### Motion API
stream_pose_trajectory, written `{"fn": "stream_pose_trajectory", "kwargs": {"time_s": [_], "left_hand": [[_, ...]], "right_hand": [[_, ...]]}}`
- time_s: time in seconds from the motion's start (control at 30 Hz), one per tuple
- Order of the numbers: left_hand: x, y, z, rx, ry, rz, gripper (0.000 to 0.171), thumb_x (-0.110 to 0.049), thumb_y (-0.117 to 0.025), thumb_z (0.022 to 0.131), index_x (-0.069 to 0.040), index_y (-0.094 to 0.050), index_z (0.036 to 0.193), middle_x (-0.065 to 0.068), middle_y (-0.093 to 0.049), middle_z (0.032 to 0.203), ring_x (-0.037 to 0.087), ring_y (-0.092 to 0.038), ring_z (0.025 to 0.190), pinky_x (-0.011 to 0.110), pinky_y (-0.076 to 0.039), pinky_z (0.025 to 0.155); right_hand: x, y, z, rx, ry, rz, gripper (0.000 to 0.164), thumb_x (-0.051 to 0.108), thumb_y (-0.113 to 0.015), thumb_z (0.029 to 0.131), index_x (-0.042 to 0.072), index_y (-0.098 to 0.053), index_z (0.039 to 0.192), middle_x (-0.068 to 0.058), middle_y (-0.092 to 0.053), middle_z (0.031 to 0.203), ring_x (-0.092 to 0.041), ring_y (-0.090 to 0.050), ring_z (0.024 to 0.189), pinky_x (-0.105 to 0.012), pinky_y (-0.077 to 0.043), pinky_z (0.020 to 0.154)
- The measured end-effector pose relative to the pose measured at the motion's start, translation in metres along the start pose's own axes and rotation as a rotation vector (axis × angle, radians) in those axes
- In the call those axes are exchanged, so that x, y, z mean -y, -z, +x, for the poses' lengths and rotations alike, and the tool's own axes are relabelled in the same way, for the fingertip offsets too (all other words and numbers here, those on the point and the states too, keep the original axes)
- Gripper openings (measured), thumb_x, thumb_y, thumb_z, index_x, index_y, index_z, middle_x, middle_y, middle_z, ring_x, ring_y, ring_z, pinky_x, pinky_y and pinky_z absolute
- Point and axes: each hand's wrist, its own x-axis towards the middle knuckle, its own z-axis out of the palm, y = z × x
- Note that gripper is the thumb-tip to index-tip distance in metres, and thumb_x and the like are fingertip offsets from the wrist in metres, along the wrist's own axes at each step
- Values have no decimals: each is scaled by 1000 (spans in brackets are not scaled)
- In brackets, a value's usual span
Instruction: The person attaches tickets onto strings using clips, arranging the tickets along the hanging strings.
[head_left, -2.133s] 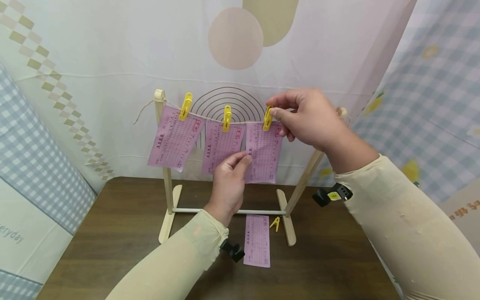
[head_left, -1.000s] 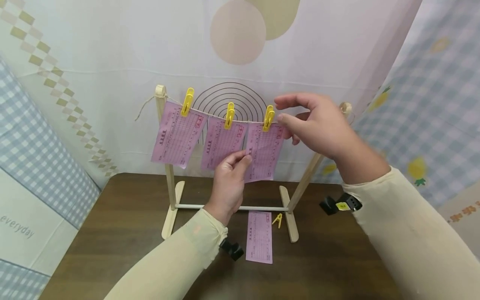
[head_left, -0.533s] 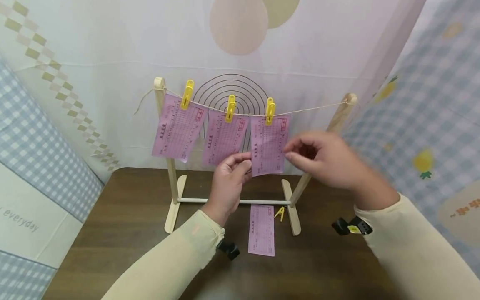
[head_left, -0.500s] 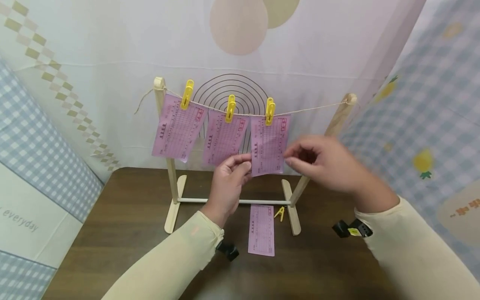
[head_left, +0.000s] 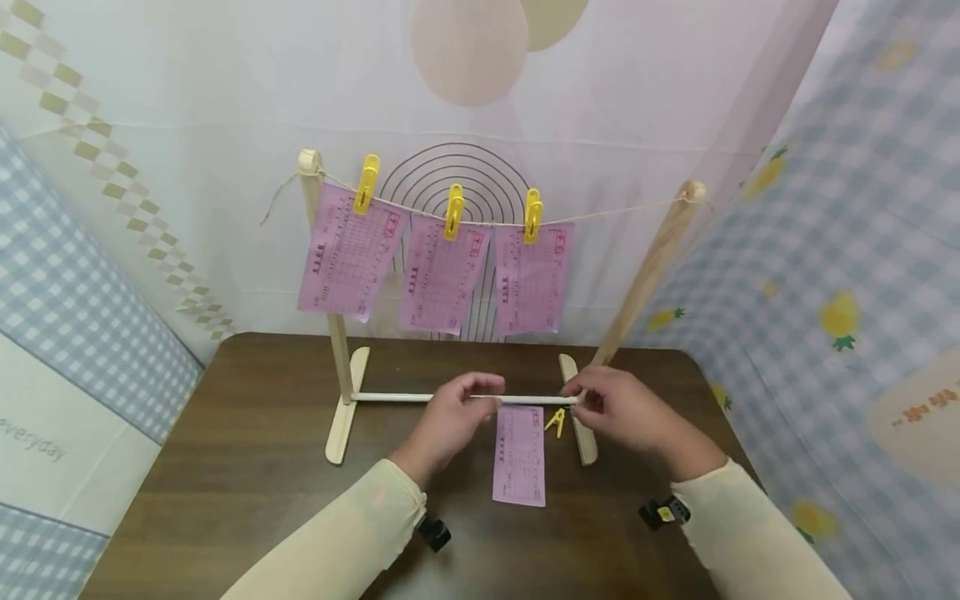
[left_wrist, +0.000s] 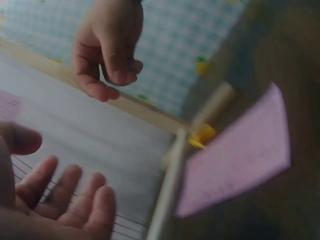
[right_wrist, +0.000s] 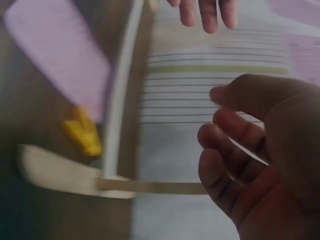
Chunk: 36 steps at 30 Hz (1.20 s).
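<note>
My left hand (head_left: 453,417) hovers just left of a pink printed slip (head_left: 519,457) lying on the table, its fingers relaxed and holding nothing. Over on the right, my right hand (head_left: 618,408) is above a loose yellow clothespin (head_left: 556,422), fingers loosely bent with nothing between them. The left wrist view shows both the clothespin (left_wrist: 202,136) and the slip (left_wrist: 240,160) apart from the hands. Three pink slips hang in a row from a string, each under a yellow clothespin: the left slip (head_left: 352,254), the middle slip (head_left: 444,279) and the right slip (head_left: 532,283).
A wooden stand carries the string (head_left: 615,212) between its left post (head_left: 337,350) and right post (head_left: 648,271). A white crossbar (head_left: 405,397) runs low between its feet. Patterned cloth (head_left: 225,208) hangs behind the brown table (head_left: 247,433).
The right hand released the right clothespin, then came down beside the slip toward the table. My left hand let go of that slip's edge and lowered too. The three slips stay hanging.
</note>
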Motion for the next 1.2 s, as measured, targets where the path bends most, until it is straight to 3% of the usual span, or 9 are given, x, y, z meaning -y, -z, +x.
{"fn": "stream_pose_trajectory", "kwargs": {"time_s": [0.17,0.3,0.4,0.6,0.73,0.93,1.1,1.2], "left_hand": [[32,-5,4,63,37,304,42,-24,-75,104,-5,-71,142,18,-74,141,29,-72,127,52,-60,108],[48,-10,9,74,38,448,50,-30,-77,101,0,-70,141,18,-73,140,32,-69,130,56,-56,114],[52,-15,12,37,34,520,57,-39,-79,99,0,-71,141,19,-70,140,33,-66,132,57,-54,116],[51,-28,8,-19,83,714,88,-61,-84,92,-3,-63,155,23,-60,154,41,-59,141,59,-52,118],[56,-39,7,-34,91,838,103,-70,-87,86,-5,-58,161,20,-58,148,39,-57,133,55,-55,112],[66,-49,7,-52,79,950,112,-73,-89,81,-3,-55,162,16,-56,143,34,-52,127,50,-56,107],[65,-51,5,-56,24,998,108,-62,-94,81,3,-56,157,21,-57,142,39,-54,129,54,-58,105],[64,-50,5,-33,26,1004,103,-54,-97,80,3,-57,157,21,-61,140,39,-57,129,55,-58,104]], "right_hand": [[-18,-33,-6,84,-28,-117,32,5,-80,99,10,-78,130,-7,-73,126,-18,-70,94,-33,-60,79],[-26,-50,-1,123,-12,-237,39,1,-83,95,8,-77,133,-10,-72,131,-24,-74,111,-44,-65,95],[-30,-58,4,134,-11,-292,45,-3,-84,91,8,-76,135,-10,-72,132,-27,-74,115,-47,-64,99],[-31,-71,9,179,-85,-351,58,-2,-81,93,17,-71,147,-7,-70,140,-32,-74,120,-49,-65,96],[-29,-78,11,169,-113,-394,60,-1,-80,94,21,-70,149,-6,-69,141,-33,-74,120,-49,-65,93],[-34,-90,12,142,-117,-441,51,1,-74,98,25,-74,144,0,-68,128,-21,-73,104,-40,-65,86],[-36,-94,12,134,-111,-453,46,2,-72,99,26,-78,138,3,-67,118,-18,-71,98,-38,-63,82],[-34,-93,11,133,-97,-473,45,2,-72,99,27,-79,135,3,-68,116,-20,-73,98,-39,-64,82]]}}
